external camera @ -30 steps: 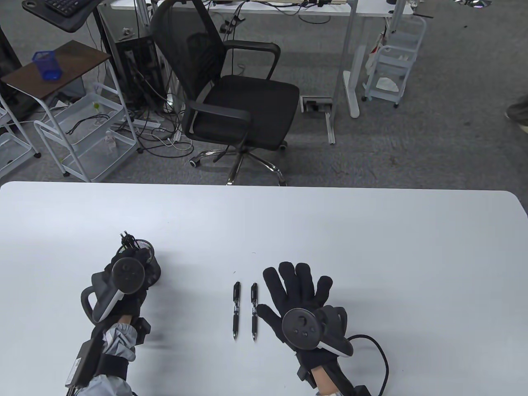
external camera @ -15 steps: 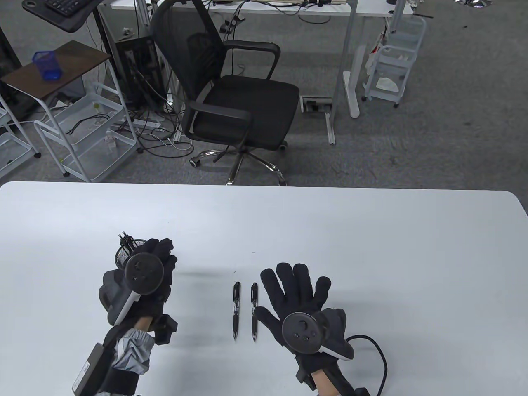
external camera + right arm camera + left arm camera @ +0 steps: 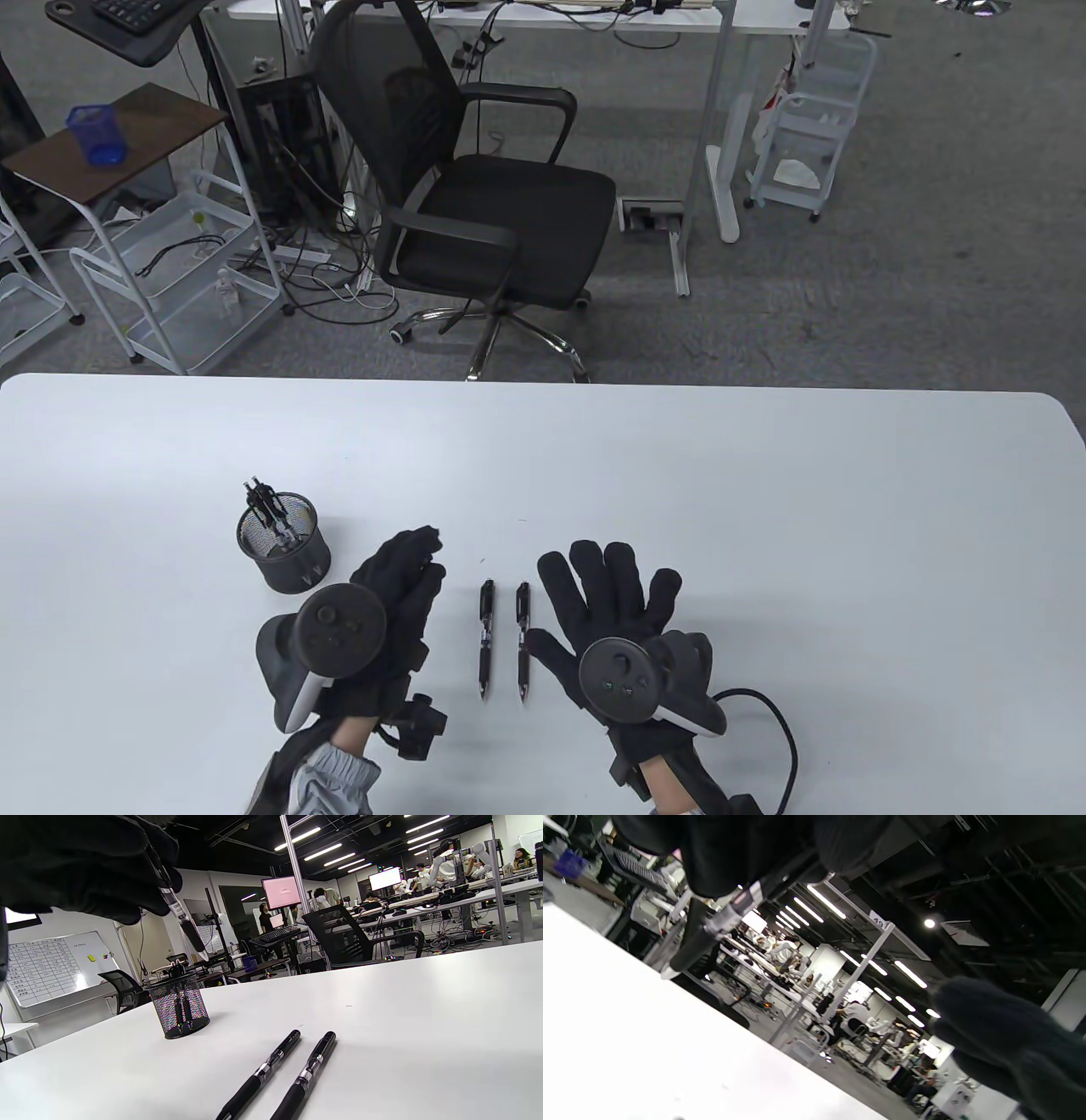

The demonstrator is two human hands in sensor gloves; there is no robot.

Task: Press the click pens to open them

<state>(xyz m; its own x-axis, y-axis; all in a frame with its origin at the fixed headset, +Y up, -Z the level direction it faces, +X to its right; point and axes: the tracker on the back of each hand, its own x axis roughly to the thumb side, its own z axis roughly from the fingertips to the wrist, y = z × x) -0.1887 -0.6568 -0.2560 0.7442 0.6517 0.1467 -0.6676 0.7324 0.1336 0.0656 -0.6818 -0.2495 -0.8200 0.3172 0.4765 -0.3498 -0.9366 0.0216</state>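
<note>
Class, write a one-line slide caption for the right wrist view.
Two black click pens lie side by side on the white table near a mesh pen cup, while a gloved hand holds another pen above.

upper end of held pen [image 3: 182, 921] buried in left hand [image 3: 80, 866]; pen tips in mesh cup [image 3: 282, 543] too small to tell.

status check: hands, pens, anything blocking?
Left hand holds one pen, lifted off table. Right hand flat, open, beside two pens lying side by side. Mesh cup holds more. Nothing blocking.
</note>
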